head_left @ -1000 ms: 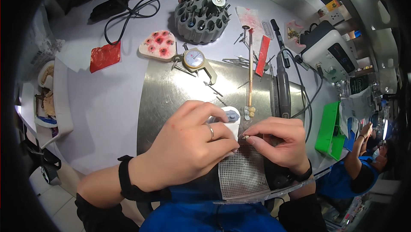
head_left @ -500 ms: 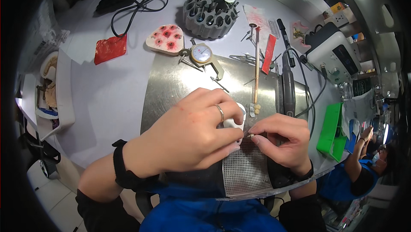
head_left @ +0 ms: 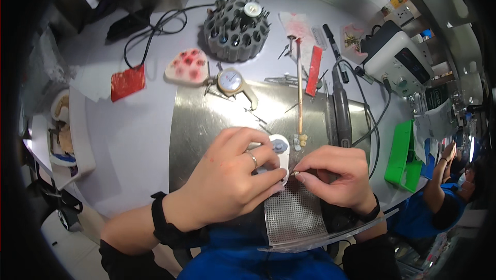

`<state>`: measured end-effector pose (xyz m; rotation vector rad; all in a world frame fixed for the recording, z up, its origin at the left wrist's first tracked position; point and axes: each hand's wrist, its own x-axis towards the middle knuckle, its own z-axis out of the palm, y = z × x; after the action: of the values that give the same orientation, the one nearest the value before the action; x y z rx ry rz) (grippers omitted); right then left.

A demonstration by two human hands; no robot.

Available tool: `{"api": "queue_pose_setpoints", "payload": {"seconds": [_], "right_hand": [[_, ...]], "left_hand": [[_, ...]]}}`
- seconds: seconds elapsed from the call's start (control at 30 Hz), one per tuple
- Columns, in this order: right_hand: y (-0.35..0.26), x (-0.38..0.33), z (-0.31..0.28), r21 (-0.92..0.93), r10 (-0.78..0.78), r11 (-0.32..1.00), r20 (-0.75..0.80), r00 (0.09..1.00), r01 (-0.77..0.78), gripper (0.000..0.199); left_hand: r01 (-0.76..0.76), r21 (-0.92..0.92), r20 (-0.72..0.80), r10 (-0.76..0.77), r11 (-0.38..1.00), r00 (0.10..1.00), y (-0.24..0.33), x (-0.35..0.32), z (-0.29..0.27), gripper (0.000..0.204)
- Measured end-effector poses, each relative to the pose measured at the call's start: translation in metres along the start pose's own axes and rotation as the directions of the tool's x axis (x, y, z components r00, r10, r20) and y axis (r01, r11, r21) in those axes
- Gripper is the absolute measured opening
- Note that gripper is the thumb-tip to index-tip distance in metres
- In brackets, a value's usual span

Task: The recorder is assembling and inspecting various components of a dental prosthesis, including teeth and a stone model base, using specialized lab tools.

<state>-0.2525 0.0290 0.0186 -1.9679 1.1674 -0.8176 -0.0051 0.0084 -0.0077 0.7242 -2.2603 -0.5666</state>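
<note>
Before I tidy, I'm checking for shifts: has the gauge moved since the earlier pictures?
No: the view shifted, but the gauge still lies across the far edge of the metal plate, toward its left.

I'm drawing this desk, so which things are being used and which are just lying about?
Seemingly in use:
white rounded holder with grey inset, at the left hand
tiny pale piece pinched in the right hand

Probably lying about:
red square sheet
round grey tool stand
metal dial gauge
green plastic box

Dental workshop: bur holder (head_left: 236,45), handpiece (head_left: 341,114), dial caliper (head_left: 230,80)
</note>
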Motion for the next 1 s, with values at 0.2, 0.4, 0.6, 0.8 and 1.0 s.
{"api": "queue_pose_setpoints", "payload": {"seconds": [0.2, 0.4, 0.6, 0.8, 1.0], "right_hand": [[-0.003, -0.002, -0.011, 0.021, -0.001, 1.0, 0.031, 1.0, 0.0, 0.013], [0.004, -0.02, -0.01, 0.02, -0.055, 0.998, -0.027, 0.998, 0.055, 0.014], [0.008, -0.019, -0.013, 0.042, -0.071, 0.997, -0.036, 0.997, 0.072, 0.014], [-0.004, -0.008, -0.011, 0.079, -0.226, 0.972, 0.047, 0.973, 0.222, 0.016], [-0.001, 0.001, 0.005, -0.029, -0.299, 0.953, 0.072, 0.951, 0.302, 0.017]], "left_hand": [[0.009, 0.023, 0.065, -0.01, 1.0, 0.998, 0.006, 0.004, -0.005, 0.02], [-0.063, 0.118, 0.147, 0.045, 0.991, 0.988, 0.018, -0.001, -0.006, 0.027], [0.082, -0.031, 0.112, -0.078, 0.996, 0.991, 0.008, -0.009, 0.003, 0.021], [0.05, -0.169, 0.119, -0.03, 0.984, 0.992, -0.006, 0.008, -0.008, 0.027], [0.025, -0.217, 0.127, 0.003, 0.976, 0.992, -0.021, 0.004, -0.01, 0.021]]}}
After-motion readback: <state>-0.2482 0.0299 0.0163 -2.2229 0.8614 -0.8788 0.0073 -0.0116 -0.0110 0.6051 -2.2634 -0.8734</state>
